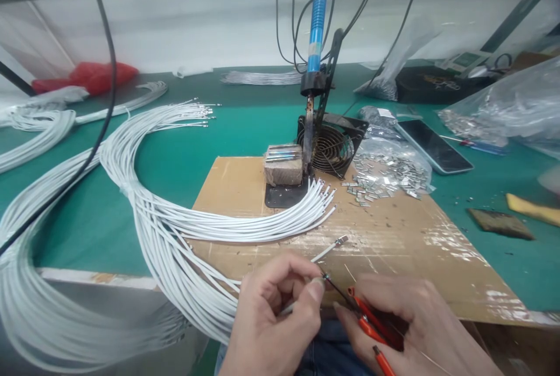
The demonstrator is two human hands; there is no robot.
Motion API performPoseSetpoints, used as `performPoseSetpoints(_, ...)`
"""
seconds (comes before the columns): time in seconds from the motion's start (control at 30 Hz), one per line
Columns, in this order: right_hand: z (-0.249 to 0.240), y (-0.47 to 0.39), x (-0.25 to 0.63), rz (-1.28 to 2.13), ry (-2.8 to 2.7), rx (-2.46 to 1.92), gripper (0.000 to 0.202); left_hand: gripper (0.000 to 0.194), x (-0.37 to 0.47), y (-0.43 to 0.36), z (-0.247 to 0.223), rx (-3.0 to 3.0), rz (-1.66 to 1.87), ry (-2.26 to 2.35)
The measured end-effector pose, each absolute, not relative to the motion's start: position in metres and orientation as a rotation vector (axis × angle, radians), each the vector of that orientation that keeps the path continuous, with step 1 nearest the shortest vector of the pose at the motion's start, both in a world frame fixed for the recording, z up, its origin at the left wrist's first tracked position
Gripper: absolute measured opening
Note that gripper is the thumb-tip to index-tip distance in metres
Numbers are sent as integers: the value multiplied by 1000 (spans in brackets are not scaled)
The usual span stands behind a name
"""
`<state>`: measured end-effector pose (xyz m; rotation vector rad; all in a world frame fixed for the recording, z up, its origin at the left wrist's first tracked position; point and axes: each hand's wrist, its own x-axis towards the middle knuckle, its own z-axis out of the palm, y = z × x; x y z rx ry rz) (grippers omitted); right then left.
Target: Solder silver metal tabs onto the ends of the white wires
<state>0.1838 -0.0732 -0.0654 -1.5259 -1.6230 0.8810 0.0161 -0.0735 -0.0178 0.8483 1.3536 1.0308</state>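
My left hand (280,312) is closed in a pinch on a white cable near its end. Another white cable end (328,249) with a metal terminal sticks out just beyond those fingers. In my right hand (406,317) is a red-handled tool (370,326), its exact kind partly hidden by the fingers. The tool's thin dark tip reaches to the cable end at my left fingertips. A thin wire also shows by my right hand. To the left, a bundle of white cables (245,227) curves over the cardboard (437,271), its ends fanned out.
Behind the hands, a blue-handled soldering iron (315,34) stands upright beside a block (283,171) bearing metal pieces. A small black fan (330,145) is behind it. Small metal terminals (371,186) spill from a plastic bag. A phone (433,145) lies on the green mat, right.
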Motion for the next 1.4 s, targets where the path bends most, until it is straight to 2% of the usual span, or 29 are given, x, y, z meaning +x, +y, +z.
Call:
performPoseSetpoints(0.27,-62,-74,184,850,-1667,-1529,35,15,16,-73,-19,828,1060,1344)
performPoseSetpoints(0.57,-58,-68,192,897,-2077,-1481,34,12,16,-74,-21,822,1119,1359)
performPoseSetpoints(0.87,-65,-69,202,804,-2125,-1569,34,23,12,-74,-24,753,1092,1237)
performPoseSetpoints(0.97,-64,-70,201,736,-2194,-1517,29,24,11,-75,-26,700,1131,1186)
performPoseSetpoints(1.1,-64,-69,201,518,-2269,-1384,36,27,10,-76,-26,654,1140,1142)
performPoseSetpoints(1.4,-67,-68,201,424,-2285,-1234,35,23,5,-76,-20,626,1083,1058)
